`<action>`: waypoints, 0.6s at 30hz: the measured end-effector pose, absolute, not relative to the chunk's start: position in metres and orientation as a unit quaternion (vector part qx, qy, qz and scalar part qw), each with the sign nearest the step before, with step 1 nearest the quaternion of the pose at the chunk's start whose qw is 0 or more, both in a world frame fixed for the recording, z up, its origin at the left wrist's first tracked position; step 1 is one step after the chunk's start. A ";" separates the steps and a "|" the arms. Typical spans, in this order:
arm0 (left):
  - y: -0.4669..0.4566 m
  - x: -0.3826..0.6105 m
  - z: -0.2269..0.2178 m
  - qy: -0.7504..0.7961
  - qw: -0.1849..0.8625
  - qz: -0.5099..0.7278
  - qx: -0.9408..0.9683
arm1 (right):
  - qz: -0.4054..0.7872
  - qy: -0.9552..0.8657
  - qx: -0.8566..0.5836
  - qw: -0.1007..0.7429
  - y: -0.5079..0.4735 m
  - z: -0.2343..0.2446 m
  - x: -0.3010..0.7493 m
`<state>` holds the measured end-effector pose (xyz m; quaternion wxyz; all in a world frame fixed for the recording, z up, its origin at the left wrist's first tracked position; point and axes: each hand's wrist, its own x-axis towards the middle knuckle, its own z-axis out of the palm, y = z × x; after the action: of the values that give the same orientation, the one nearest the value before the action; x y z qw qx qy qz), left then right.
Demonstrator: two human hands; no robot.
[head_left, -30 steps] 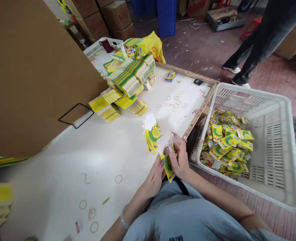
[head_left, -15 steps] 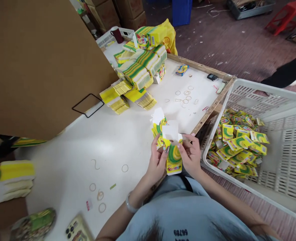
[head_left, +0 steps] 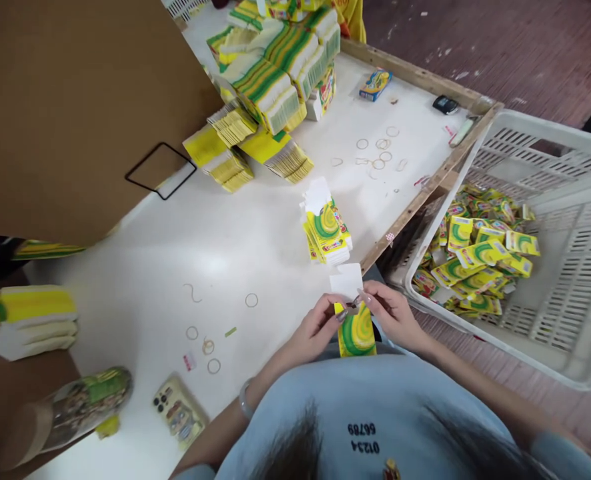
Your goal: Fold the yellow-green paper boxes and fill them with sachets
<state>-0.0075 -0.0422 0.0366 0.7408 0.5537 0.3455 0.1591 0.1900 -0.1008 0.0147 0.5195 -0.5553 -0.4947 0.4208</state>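
Note:
Close to my body I hold a small yellow-and-green cardboard box [head_left: 356,333] with its white flap standing up. My left hand [head_left: 320,327] grips its left side, thumb near the opening. At the opening's right, my right hand [head_left: 388,312] has its fingers pinched together on the box edge. The fingertips of both hands meet just below the white flap. Just beyond them on the table lies a small pile of flat yellow-green boxes [head_left: 328,223], fanned out and touched by neither hand.
A white plastic crate [head_left: 565,320] at the right contains many small yellow boxes [head_left: 480,253]. Stacks of flat cartons [head_left: 275,87] stand at the back of the white table [head_left: 175,267]. A phone [head_left: 179,410], a jar [head_left: 83,407] and loose rubber bands [head_left: 378,163] lie about. Large cardboard [head_left: 85,113] stands left.
Both hands have come closer together at the box's opening, and the box has drawn nearer my body, away from the pile. The view has tilted downward.

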 end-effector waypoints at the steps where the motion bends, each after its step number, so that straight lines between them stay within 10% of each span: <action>1: -0.042 -0.006 0.036 0.344 0.736 0.162 0.560 | 0.422 -0.499 -0.553 0.517 -0.099 0.016 0.192; 10: -0.046 0.008 0.027 0.389 0.737 0.204 0.513 | 0.221 -0.572 -0.620 0.489 -0.114 0.004 0.205; 18: -0.042 -0.005 0.028 0.331 0.738 0.201 0.552 | 0.465 -0.577 -0.469 0.480 -0.114 0.021 0.219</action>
<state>-0.0045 -0.0420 0.0275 0.7384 0.5523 0.3307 0.2009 0.2189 -0.1139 0.0209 0.4805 -0.4687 -0.5770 0.4653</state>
